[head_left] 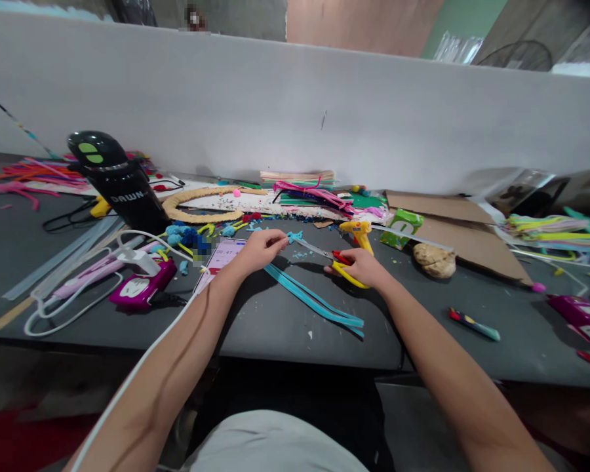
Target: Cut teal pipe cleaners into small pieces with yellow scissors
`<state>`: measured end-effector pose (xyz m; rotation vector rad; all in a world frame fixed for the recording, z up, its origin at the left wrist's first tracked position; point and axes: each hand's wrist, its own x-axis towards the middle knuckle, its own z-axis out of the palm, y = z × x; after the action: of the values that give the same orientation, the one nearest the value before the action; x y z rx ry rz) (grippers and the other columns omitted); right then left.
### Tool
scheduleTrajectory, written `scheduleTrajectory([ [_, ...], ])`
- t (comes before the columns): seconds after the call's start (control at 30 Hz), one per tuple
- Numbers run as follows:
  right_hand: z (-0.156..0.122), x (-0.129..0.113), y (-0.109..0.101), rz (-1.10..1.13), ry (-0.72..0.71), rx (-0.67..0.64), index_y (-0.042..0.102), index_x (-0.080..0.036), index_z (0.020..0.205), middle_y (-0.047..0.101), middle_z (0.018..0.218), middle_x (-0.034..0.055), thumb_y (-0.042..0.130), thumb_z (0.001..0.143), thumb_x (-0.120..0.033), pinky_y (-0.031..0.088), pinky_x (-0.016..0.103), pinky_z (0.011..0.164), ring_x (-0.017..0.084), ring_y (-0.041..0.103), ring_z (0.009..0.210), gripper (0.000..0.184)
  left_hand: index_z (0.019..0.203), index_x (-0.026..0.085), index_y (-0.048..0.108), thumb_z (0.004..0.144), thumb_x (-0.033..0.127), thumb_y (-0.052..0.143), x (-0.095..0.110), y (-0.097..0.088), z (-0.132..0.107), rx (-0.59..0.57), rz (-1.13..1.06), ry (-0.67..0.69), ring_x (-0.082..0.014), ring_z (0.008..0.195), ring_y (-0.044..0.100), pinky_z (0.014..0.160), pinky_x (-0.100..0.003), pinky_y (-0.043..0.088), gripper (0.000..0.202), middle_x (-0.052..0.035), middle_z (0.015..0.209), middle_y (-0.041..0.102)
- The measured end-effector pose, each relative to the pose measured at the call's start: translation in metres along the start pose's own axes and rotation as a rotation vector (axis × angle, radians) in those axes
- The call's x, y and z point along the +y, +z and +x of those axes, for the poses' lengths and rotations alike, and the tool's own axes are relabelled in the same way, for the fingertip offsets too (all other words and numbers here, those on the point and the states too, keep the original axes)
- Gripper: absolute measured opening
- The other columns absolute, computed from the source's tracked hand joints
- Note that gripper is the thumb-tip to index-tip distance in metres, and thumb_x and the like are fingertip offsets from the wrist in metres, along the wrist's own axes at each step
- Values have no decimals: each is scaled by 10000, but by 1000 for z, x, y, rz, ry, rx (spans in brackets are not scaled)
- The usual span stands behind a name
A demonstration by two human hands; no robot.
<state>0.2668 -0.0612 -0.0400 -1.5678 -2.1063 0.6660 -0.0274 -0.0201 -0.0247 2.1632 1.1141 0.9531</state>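
My left hand pinches a small light-blue fuzzy piece, likely bent pipe cleaner, that sticks out past the fingertips. My right hand is closed around the yellow and red handles of a pair of scissors. The blades point left and reach up to the blue piece; whether they touch it I cannot tell. Below the hands, a bundle of long light-blue pipe cleaners lies slantwise on the dark table. Small blue clippings are scattered beneath the blades.
A phone lies behind my left forearm. Left stand a black DAWN bottle and a purple power strip with white cables. A yellow glue gun, a stone and cardboard sit right. A white partition rises behind.
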Motion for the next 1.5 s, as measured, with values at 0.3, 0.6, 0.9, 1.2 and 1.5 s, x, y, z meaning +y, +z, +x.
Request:
scheduleTrajectory([
  [0.3,-1,1,-1,38,28,34,513,-185,625,400,598,-32,716,664,-615,281,256,516,115,336,572,477,785,160,649,876,357,527,-4,-2,1,10,8,-5,-122,628,502,573,-236,354,249,2,686,598],
  [0.6,1,8,4,62,-2,1,544,-181,644,392,600,-36,716,668,-588,266,256,511,112,319,571,442,783,161,647,878,358,521,-2,-2,0,5,2,9,-130,638,519,578,-244,359,252,-3,691,605],
  [0.9,2,8,4,16,-10,0,541,-183,635,391,591,-34,709,679,-598,254,262,509,118,330,575,450,802,165,656,885,368,518,-2,-1,0,16,29,13,-134,658,526,592,-246,367,258,-9,717,625],
  [1.2,2,7,4,21,1,21,527,-186,618,399,601,-25,699,661,-637,274,263,518,123,339,581,485,796,163,654,881,379,516,-2,0,-1,16,11,21,-140,650,528,594,-249,382,270,-16,710,625],
  [1.5,-1,1,1,81,51,3,553,-178,654,412,611,-35,726,642,-579,281,252,513,110,334,572,437,753,164,631,888,379,500,-1,-1,0,20,33,16,-134,647,509,601,-250,365,285,-2,696,601],
])
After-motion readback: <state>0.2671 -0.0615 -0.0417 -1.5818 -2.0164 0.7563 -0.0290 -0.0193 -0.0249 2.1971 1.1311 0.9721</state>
